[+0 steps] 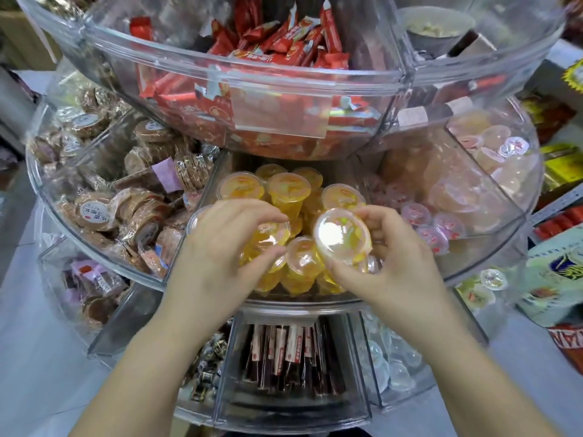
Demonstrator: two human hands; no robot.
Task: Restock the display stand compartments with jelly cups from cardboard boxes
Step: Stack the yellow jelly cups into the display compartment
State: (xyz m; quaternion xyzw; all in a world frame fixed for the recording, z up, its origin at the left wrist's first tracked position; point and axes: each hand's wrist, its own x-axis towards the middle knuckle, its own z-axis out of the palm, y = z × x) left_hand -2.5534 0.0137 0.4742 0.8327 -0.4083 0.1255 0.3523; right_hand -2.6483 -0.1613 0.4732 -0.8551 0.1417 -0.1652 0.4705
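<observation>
While both hands work over the middle tier of the clear acrylic display stand [467, 272], each has hold of a yellow jelly cup; the right hand [400, 266] grips a tipped jelly cup [342, 236] between thumb below and curled fingers above, so that its round base faces up and toward the camera and its axis leans back toward the stand; the left hand [217, 247] is curled round a second jelly cup [271, 231], thumb near and fingers over the far side, though how that cup points is mostly hidden by the fingers; both cups sit just above the pile of yellow jelly cups [290, 190] filling the centre compartment, where some stand upright with foil lids up and others lie tumbled on their sides; another cup [301, 255] lies between the two hands, base toward the camera; left of this compartment are wrapped brown round cakes [94, 209]; right of it, pink-lidded jelly cups [432, 225] in pale jelly; the tier above holds red snack packets [284, 42]; below, at the front, dark stick packets [290, 354] stand on end, with clear cups [394, 364] just to their right.
</observation>
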